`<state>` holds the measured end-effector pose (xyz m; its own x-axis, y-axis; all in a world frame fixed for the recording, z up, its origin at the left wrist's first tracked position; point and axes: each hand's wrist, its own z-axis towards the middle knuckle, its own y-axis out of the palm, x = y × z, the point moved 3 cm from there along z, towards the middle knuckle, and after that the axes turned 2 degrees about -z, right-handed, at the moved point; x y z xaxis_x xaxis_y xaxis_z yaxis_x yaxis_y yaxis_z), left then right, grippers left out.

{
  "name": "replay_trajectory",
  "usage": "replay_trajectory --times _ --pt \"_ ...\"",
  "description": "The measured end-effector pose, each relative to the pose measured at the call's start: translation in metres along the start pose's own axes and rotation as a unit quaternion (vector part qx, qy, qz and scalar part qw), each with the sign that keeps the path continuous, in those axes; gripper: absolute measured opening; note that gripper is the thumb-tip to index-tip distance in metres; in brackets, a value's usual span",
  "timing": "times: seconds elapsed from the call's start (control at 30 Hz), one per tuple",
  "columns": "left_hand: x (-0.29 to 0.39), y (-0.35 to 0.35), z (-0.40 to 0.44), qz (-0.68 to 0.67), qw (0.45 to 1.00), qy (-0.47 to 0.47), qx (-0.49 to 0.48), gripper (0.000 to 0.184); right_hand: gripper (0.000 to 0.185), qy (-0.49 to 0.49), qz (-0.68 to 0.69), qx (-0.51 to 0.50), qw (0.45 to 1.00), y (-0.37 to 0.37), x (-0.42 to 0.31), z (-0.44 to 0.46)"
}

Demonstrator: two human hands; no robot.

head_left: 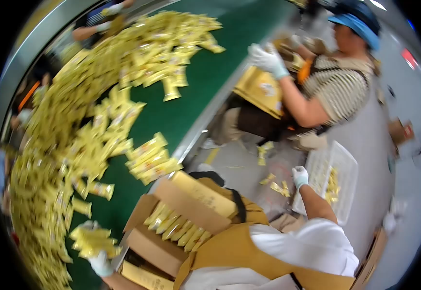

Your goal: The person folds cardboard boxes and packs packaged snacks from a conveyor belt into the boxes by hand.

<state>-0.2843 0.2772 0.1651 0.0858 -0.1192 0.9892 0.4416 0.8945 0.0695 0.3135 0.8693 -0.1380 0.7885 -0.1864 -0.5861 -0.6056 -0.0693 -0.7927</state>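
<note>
My left hand (101, 263), in a white glove, is closed around a bunch of yellow packets (93, 241) over the edge of the green belt (159, 108). Just right of it is an open cardboard box (155, 249) with a row of yellow packets (176, 227) standing inside. My right hand (300, 178), also gloved, is stretched out beside a white plastic bin (347, 169) holding some yellow packets. Its fingers look curled closed; whatever they may hold is too small or blurred to tell. A small stack of packets (152, 159) lies at the belt's near edge.
A large heap of yellow packets (51, 159) covers the belt's far side. A co-worker (336, 87) in a blue hat sits at the upper right with a yellow box (259, 92). Loose packets (280, 187) lie on the floor. Other people's arms show beyond the belt.
</note>
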Motion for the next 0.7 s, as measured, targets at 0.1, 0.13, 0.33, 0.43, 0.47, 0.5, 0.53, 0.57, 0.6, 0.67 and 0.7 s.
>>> replay_trajectory --times 0.1,0.13,0.33,0.43,0.47,0.5,0.53,0.57,0.6,0.67,0.7 --pt "0.017 -0.001 -0.004 0.157 0.987 -0.032 -0.005 0.097 0.024 -0.285 0.003 -0.128 0.95 0.023 -0.217 -0.091" --pt "0.016 -0.006 -0.005 0.201 0.977 -0.07 0.024 0.101 0.023 -0.369 0.004 -0.152 0.917 0.023 -0.276 -0.119" --pt "0.013 0.002 0.021 0.313 0.947 -0.066 -0.015 0.091 0.02 -0.661 0.093 -0.271 0.693 0.052 -0.488 -0.228" --pt "0.01 0.014 0.034 0.461 0.887 -0.004 -0.02 0.092 0.026 -0.77 0.015 -0.294 0.567 0.076 -0.537 -0.277" --pt "0.013 0.022 0.038 0.479 0.876 -0.025 -0.037 0.092 0.045 -0.785 -0.061 -0.305 0.536 0.091 -0.54 -0.284" --pt "0.019 0.033 0.044 0.496 0.865 -0.046 -0.054 0.092 0.055 -0.824 -0.089 -0.217 0.515 0.11 -0.541 -0.288" --pt "0.012 0.037 0.05 0.524 0.847 -0.032 -0.085 0.09 0.065 -0.854 -0.116 -0.126 0.491 0.134 -0.54 -0.292" --pt "0.008 0.041 0.056 0.542 0.832 -0.019 -0.113 0.089 0.074 -0.875 -0.141 -0.034 0.462 0.146 -0.541 -0.298" --pt "0.0 0.043 0.061 0.554 0.823 -0.011 -0.124 0.089 0.103 -0.817 -0.144 -0.191 0.525 0.143 -0.548 -0.304" --pt "-0.014 0.047 0.069 0.566 0.81 -0.013 -0.154 0.089 0.115 -0.795 -0.187 -0.205 0.539 0.165 -0.546 -0.299" --pt "-0.019 0.049 0.074 0.58 0.794 -0.016 -0.183 0.089 0.122 -0.784 -0.207 -0.212 0.545 0.17 -0.549 -0.299"
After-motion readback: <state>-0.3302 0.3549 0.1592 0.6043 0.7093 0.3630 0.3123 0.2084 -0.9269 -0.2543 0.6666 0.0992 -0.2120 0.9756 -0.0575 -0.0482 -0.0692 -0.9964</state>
